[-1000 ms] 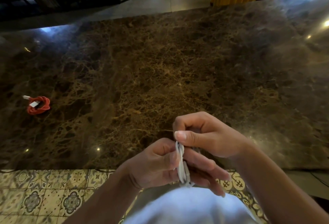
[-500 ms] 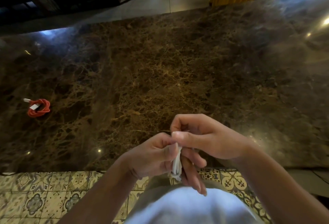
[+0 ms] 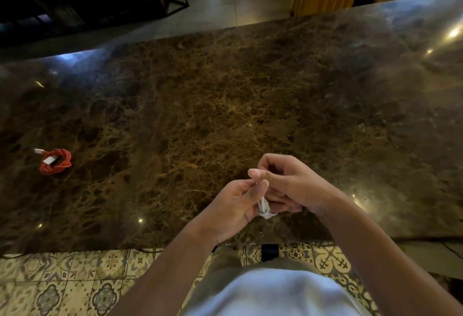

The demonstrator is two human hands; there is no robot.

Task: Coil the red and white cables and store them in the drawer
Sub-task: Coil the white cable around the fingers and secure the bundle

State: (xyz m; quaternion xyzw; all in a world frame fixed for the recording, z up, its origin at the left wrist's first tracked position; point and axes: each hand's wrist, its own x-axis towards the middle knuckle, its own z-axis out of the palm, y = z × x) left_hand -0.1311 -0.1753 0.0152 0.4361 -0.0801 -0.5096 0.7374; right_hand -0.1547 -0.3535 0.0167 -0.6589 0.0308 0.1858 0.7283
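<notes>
Over the near edge of the dark brown marble desk (image 3: 225, 95), my left hand (image 3: 230, 211) and right hand (image 3: 285, 182) both pinch the thin white cable bundle (image 3: 264, 206). The coiled red cable (image 3: 57, 161) lies near the desk's left edge.

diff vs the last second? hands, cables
Both hands moved up over the countertop edge. The white cable bundle, a tall loop across the left hand a second ago, is now smaller, mostly hidden between that hand and the right hand. Both kept hold. The red cable stayed put.
</notes>
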